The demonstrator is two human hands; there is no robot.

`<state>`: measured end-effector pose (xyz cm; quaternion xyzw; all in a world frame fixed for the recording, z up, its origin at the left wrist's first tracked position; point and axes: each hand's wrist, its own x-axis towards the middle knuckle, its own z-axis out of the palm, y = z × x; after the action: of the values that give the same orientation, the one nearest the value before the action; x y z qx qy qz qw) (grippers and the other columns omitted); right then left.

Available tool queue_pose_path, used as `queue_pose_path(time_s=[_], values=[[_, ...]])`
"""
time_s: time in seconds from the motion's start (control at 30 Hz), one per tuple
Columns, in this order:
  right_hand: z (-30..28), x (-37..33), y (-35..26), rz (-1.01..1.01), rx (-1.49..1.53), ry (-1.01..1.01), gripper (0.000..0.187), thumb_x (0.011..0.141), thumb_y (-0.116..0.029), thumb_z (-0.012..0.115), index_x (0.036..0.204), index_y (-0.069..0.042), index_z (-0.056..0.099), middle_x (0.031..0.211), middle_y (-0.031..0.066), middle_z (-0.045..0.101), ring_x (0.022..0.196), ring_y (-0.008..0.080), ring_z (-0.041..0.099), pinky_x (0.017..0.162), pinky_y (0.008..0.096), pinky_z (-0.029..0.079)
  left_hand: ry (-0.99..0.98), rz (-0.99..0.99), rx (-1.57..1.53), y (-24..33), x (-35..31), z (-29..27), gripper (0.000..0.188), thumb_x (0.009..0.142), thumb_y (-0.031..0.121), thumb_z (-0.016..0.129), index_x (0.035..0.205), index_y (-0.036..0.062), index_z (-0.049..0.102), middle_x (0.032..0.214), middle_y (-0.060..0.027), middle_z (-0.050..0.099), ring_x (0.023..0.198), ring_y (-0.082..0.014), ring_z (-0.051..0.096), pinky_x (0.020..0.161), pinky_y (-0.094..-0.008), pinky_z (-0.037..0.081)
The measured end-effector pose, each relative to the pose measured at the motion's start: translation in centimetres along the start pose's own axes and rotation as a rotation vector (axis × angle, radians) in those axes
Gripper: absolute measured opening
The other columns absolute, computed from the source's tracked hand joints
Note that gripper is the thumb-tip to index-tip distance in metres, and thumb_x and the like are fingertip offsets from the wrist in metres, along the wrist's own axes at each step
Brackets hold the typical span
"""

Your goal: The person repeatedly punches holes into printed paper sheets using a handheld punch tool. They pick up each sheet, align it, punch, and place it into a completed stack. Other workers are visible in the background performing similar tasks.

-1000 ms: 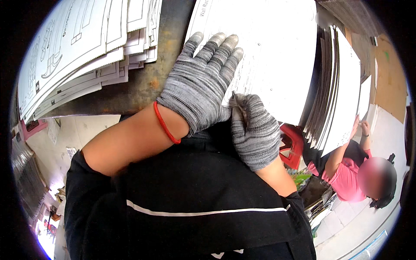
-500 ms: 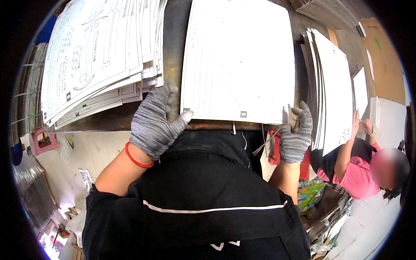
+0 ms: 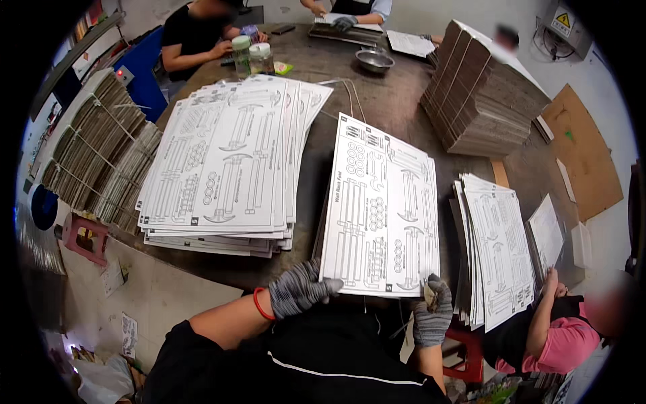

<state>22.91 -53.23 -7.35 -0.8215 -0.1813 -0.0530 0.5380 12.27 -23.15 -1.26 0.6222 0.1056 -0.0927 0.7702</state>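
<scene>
A stack of white printed cardboard sheets [image 3: 383, 209], with line drawings of tools and parts, lies tilted at the table's near edge in front of me. My left hand [image 3: 301, 289], in a grey knitted glove, is at its lower left corner. The thumb is stretched onto the corner, apart from the fingers beside the stack. At the lower right corner my right hand [image 3: 433, 313], gloved alike, has its fingers curled in. Something small and tan shows at those fingertips; I cannot make out what it is.
A larger printed stack [image 3: 222, 155] lies left, another [image 3: 494, 249] right. Strapped cardboard bundles [image 3: 101, 148] [image 3: 471, 87] stand at both sides. Farther back are jars [image 3: 259, 59] and a metal bowl [image 3: 375, 61]. Co-workers sit around the table [image 3: 309, 141]; one in pink [image 3: 558, 343] is at right.
The view has tipped up, showing more of the table and co-workers. Both my hands remain at the near corners of the middle stack.
</scene>
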Motion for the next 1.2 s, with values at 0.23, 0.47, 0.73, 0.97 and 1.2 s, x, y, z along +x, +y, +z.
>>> queue_pose_path(time_s=[0.23, 0.47, 0.73, 0.97, 1.2], values=[[1.5, 1.4, -3.3, -0.211, 0.283, 0.140, 0.041, 0.079, 0.011, 0.059, 0.117, -0.003, 0.052, 0.131, 0.0190, 0.054, 0.123, 0.0287, 0.053, 0.106, 0.0401, 0.042, 0.391, 0.106, -0.080, 4.8, -4.4, 0.1, 0.048, 0.092, 0.021, 0.065, 0.129, -0.0040, 0.047, 0.094, -0.0096, 0.067, 0.075, -0.0130, 0.066, 0.067, -0.0242, 0.053], [4.5, 2.5, -2.7, -0.099, 0.379, -0.028, 0.039, 0.084, 0.004, 0.053, 0.123, -0.002, 0.052, 0.123, 0.0165, 0.058, 0.104, 0.0220, 0.061, 0.091, 0.0333, 0.051, 0.878, 0.555, 0.002, 7.0, -12.7, -14.4, 0.052, 0.091, 0.021, 0.067, 0.136, 0.0030, 0.050, 0.086, -0.0054, 0.067, 0.049, -0.0046, 0.051, 0.041, -0.0171, 0.038], [5.2, 2.7, -2.6, 0.204, 0.295, -0.194, 0.039, 0.091, -0.006, 0.058, 0.128, 0.003, 0.051, 0.108, 0.0104, 0.063, 0.083, 0.0131, 0.063, 0.070, 0.0266, 0.055, 1.366, 0.797, 0.996, 5.0, -10.4, -13.0, 0.039, 0.088, 0.010, 0.066, 0.125, 0.0045, 0.058, 0.116, -0.0134, 0.062, 0.107, -0.0227, 0.061, 0.096, -0.0390, 0.048], [6.9, 3.4, -2.4, 0.133, 0.119, -0.171, 0.031, 0.086, -0.005, 0.065, 0.116, 0.003, 0.061, 0.103, 0.0145, 0.067, 0.093, 0.0195, 0.066, 0.083, 0.0296, 0.053, 0.064, 0.725, 1.350, -0.9, 1.1, 0.0, 0.052, 0.079, 0.039, 0.071, 0.124, 0.0142, 0.059, 0.135, -0.0101, 0.053, 0.118, -0.0325, 0.052, 0.096, -0.0453, 0.043], [7.4, 4.6, -4.3, 0.113, -0.086, -0.216, 0.025, 0.089, -0.008, 0.066, 0.111, 0.003, 0.064, 0.094, 0.0153, 0.071, 0.085, 0.0185, 0.069, 0.077, 0.0280, 0.055, 0.082, 0.332, 1.454, -3.5, 6.1, 1.3, 0.112, 0.066, 0.075, 0.066, 0.147, 0.0038, 0.034, 0.153, -0.0210, 0.030, 0.144, -0.0364, 0.025, 0.119, -0.0515, 0.011]])
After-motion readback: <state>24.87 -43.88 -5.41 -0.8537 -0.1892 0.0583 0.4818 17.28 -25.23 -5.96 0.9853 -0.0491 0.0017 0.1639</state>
